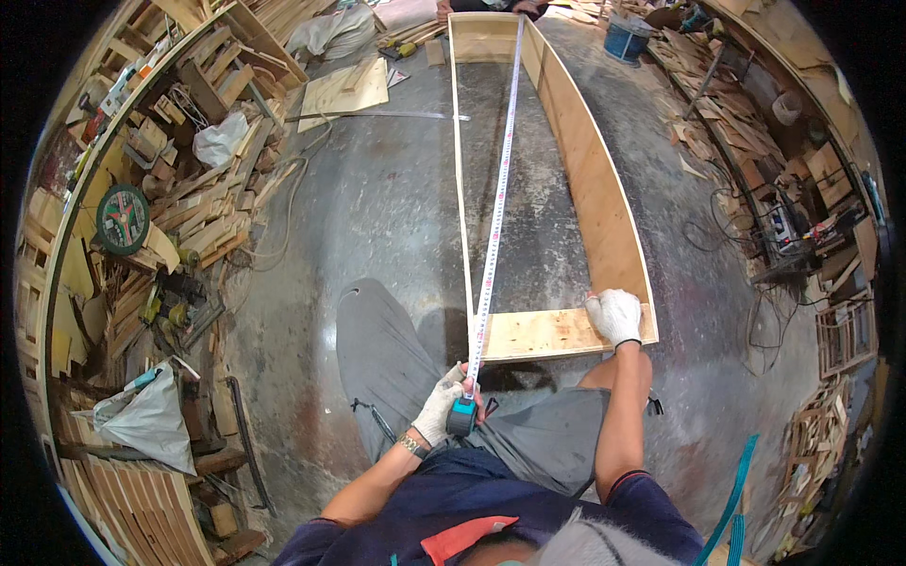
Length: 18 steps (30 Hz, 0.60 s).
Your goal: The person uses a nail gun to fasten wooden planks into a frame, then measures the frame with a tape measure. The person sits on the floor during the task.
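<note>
A long plywood frame (587,179) of upright boards lies on the floor, stretching away from me. My left hand (438,407), in a white glove, is closed around a teal and black tape measure (461,416) just off the frame's near left corner. The tape's white blade (500,189) is drawn out slantwise over the frame to its far right corner. My right hand (616,317), also gloved, grips the near end board (543,332) close to the right corner, its fingers curled over the edge. Another person's hands, partly seen, are at the far end.
Wood offcuts (203,203) and a round dial-like disc (123,219) line the left. A thin metal strip (387,115) lies across the floor beside the frame. Scrap wood fills a rack (722,113) on the right, near a blue bucket (626,42). Cables (302,179) trail on the floor.
</note>
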Each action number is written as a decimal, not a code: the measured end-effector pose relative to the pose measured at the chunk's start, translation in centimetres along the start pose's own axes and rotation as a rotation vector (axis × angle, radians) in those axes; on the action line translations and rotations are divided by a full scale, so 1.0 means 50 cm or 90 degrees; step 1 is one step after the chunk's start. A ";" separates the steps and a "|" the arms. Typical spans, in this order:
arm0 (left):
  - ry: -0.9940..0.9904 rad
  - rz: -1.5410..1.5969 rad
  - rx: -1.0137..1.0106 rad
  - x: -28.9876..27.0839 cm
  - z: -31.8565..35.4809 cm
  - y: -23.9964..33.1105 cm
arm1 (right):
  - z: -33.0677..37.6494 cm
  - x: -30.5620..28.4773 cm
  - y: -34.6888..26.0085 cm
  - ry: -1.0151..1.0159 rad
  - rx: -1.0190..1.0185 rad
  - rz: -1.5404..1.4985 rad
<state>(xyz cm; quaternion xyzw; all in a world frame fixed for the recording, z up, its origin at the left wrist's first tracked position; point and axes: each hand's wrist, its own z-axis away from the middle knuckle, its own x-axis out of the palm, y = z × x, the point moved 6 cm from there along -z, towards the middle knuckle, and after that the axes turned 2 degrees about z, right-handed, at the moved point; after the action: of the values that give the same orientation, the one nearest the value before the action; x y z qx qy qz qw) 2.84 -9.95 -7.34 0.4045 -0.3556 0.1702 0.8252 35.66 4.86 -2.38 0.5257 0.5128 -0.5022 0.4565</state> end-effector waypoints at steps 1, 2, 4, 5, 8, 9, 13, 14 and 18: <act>-0.005 -0.005 0.003 -0.001 -0.001 0.001 | 0.000 0.002 0.002 -0.003 0.012 0.002; -0.009 -0.008 0.006 -0.002 -0.001 0.001 | -0.001 0.000 0.000 -0.011 0.017 0.000; -0.007 -0.016 0.009 -0.007 -0.002 0.001 | -0.003 -0.002 -0.009 -0.027 0.028 -0.004; 0.002 -0.021 0.009 -0.009 0.001 0.000 | -0.001 -0.008 -0.012 -0.037 0.044 0.001; 0.023 -0.036 0.011 -0.008 0.007 0.003 | -0.004 -0.011 -0.011 -0.045 0.062 0.014; 0.030 -0.041 0.013 -0.005 0.010 0.008 | -0.003 -0.015 -0.014 -0.039 0.057 0.007; 0.074 -0.086 0.036 0.002 0.020 0.024 | -0.001 -0.019 -0.010 -0.024 0.053 -0.013; 0.106 -0.100 0.043 0.005 0.025 0.031 | -0.001 -0.021 -0.010 -0.023 0.056 -0.015; 0.154 -0.155 0.076 -0.014 0.034 0.053 | -0.003 -0.016 -0.012 -0.046 0.069 -0.005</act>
<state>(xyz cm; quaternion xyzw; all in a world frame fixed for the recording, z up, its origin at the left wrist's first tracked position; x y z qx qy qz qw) 0.10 -9.66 -5.67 0.4694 -0.1916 0.1374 0.8510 35.09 4.96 -1.56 0.5292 0.4702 -0.5499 0.4432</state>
